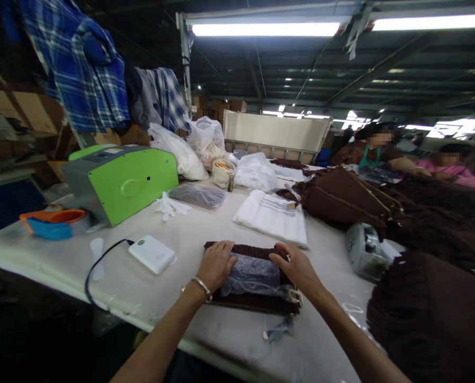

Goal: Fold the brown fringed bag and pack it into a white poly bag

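A dark brown fabric bag [257, 304] lies flat on the pale table [197, 226] in front of me. On top of it rests a clear plastic-wrapped bundle [253, 274], with a metal buckle [295, 296] at its right end. My left hand [218, 261] lies on the bag's upper left part, its fingertips at the far edge. At the upper right corner, my right hand [293, 264] grips the brown fabric between thumb and fingers. A small plastic scrap [277, 331] lies just nearer than the bag.
A green and grey machine [133, 183], tape dispenser [57, 222] and white power bank [152, 254] sit left. White bags [275, 217] lie beyond my hands. Right are a grey device [365, 251] and brown bags [432, 308]. Two people sit at the far right.
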Demonstrator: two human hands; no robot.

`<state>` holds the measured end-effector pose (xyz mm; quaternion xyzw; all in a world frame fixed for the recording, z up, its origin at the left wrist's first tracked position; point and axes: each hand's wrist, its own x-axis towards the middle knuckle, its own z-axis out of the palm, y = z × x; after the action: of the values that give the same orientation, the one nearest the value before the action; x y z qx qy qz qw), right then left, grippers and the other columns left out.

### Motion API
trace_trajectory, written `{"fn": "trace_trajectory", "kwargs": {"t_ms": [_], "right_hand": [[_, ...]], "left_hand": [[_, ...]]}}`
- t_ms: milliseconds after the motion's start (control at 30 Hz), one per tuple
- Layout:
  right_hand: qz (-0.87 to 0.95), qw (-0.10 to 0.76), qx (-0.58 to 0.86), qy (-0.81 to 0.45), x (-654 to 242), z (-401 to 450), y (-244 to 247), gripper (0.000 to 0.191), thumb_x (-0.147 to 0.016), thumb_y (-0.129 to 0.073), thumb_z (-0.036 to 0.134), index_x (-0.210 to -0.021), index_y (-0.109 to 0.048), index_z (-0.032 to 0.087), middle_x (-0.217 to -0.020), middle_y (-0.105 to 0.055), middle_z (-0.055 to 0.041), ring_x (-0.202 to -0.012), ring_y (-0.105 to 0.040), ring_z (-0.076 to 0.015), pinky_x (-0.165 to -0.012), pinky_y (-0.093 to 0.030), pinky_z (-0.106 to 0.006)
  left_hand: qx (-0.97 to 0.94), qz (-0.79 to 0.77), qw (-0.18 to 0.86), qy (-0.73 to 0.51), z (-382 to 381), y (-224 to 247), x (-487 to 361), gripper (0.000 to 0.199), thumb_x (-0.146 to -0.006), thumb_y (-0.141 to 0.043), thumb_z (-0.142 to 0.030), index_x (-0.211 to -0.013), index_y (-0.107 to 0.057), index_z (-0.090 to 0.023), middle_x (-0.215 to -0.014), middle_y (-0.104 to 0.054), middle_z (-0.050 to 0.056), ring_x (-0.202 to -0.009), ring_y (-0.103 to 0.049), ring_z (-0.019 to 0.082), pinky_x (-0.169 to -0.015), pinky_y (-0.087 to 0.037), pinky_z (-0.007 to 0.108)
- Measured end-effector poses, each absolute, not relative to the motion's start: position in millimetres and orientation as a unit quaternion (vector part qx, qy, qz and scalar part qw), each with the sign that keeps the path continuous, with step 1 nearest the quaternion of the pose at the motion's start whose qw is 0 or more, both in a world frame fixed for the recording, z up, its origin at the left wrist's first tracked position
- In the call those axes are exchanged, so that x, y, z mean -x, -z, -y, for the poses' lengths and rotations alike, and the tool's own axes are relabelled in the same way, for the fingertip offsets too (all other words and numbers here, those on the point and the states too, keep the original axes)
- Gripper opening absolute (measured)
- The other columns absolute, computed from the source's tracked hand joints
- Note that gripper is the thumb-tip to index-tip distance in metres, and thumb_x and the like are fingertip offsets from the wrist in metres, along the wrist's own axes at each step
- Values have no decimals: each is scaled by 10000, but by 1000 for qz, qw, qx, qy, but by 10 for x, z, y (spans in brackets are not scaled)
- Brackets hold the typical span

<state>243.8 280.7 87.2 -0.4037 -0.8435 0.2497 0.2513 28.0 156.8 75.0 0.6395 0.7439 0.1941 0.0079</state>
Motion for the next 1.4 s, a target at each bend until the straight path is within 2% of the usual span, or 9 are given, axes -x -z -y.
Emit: {"fn": "trace_trajectory", "kwargs": {"t_ms": [133,267,433,633,833,1033,1167,1267,1400], "right_hand": [[859,165,396,-279,-2391,-2908,-869,145,-632,-720,350,-687,-704,216,-720,-679,-10,-703,-601,-184,-636,-417,-287],[849,147,393,-322,-2330,-2906,-917,130,-669,-664,328,-657,-666,198,-633,-633,16,-613,-544,-139,-550,-350,-255],[828,157,369,-392,-2383,-2957,-1202,215,-734,-596,405,-711,-594,191,-623,-613,26,-559,-500,-116,-506,-334,-238],[835,120,356,-403,-2440,-2747,-1226,187,-712,-618,329,-859,-592,216,-611,-616,48,-519,-517,-111,-483,-342,-223],[859,125,396,-301,-2449,-2629,-937,309,-637,-666,255,-945,-675,263,-736,-664,35,-716,-602,-161,-621,-385,-253],[846,128,463,-232,-2882,-3112,-913,261,-786,-522,378,-922,-663,206,-870,-702,-56,-818,-629,-213,-751,-429,-319],[837,85,506,-191,-3075,-3387,-688,361,-607,-688,313,-926,-662,146,-934,-681,-128,-838,-619,-259,-741,-421,-338],[833,69,515,-191,-3084,-3497,-509,376,-495,-750,291,-831,-645,158,-934,-663,-105,-794,-603,-230,-679,-416,-300],[813,69,529,-233,-3099,-3580,-441,293,-476,-742,265,-712,-583,193,-725,-649,-9,-702,-584,-182,-594,-395,-260]], "left_hand": [[-651,-737,27,-179,-1807,-777,-208,233,-831,-609,-296,-1035,-650,-191,-1013,-676,87,-1017,-589,271,-913,-422,427],[-642,-739,40,-198,-1864,-876,-198,37,-768,-632,-237,-759,-651,-206,-809,-655,39,-896,-597,235,-873,-406,388],[-632,-720,69,-280,-1636,-1200,-196,83,-830,-520,-236,-811,-592,-199,-887,-647,15,-857,-592,167,-793,-432,278],[-583,-691,214,-371,-1297,-1248,-210,88,-822,-548,-295,-833,-537,-208,-672,-584,-56,-627,-555,130,-568,-376,228],[-602,-753,78,-255,-1336,-722,-251,252,-789,-593,-178,-1037,-577,-220,-813,-653,-16,-795,-599,189,-748,-406,314],[-601,-728,-56,-326,-1248,-891,-316,285,-846,-583,-188,-1128,-555,-223,-1086,-624,59,-1015,-573,236,-882,-445,402],[-712,-651,-67,-256,-1230,-840,-568,407,-860,-615,-276,-1254,-518,-248,-1338,-553,62,-1262,-470,255,-1045,-379,449],[-770,-613,-61,-165,-1289,-572,-700,669,-835,-648,-401,-1419,-350,-268,-1504,-385,66,-1389,-322,281,-1119,-284,525],[-773,-621,-49,-121,-1358,-326,-699,740,-842,-630,-428,-1465,-246,-316,-1548,-294,65,-1416,-266,288,-1125,-246,578]]}}
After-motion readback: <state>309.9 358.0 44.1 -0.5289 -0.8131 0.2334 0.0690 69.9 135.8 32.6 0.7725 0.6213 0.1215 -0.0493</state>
